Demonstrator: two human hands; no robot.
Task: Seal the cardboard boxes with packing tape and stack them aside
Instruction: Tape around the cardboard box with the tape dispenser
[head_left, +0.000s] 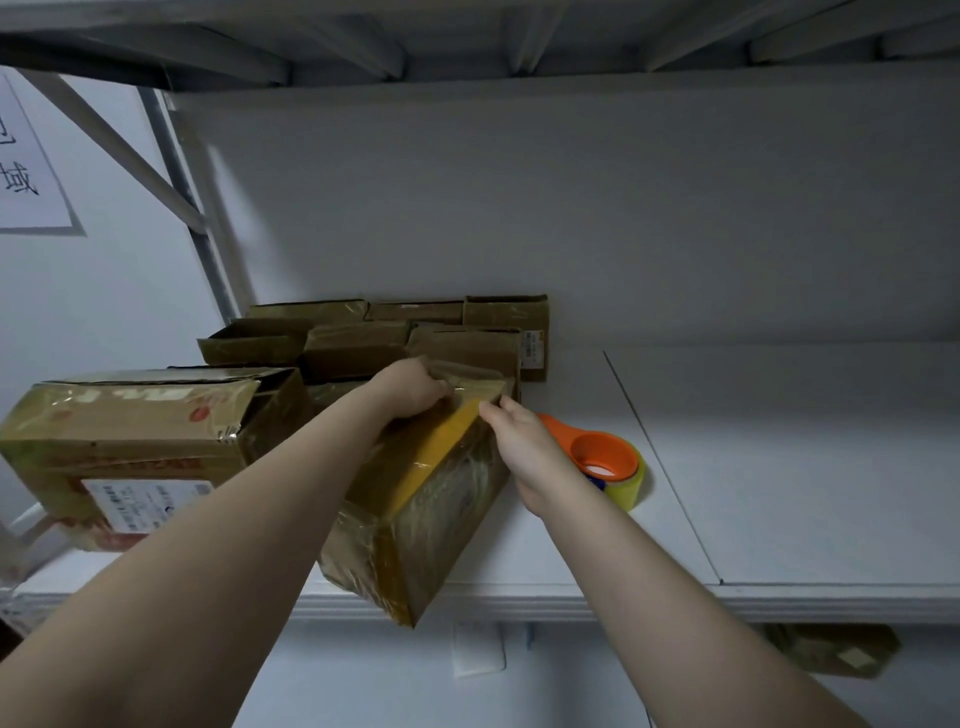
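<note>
Both forearms (208, 545) reach from the near edge over the white shelf (779, 467). At far left I note a large taped box (130, 431), and behind it a cluster of smaller boxes (395, 338) against the wall, apparently sealed and set aside. My left hand (415, 387) grips the far top edge of the current box (431, 509), which overhangs the shelf front and carries yellow tape along its top. My right hand (522, 441) pinches its far right corner. Sealing looks nearly complete; stacking remains. The tape dispenser (605, 462) lies just right, unheld.
</note>
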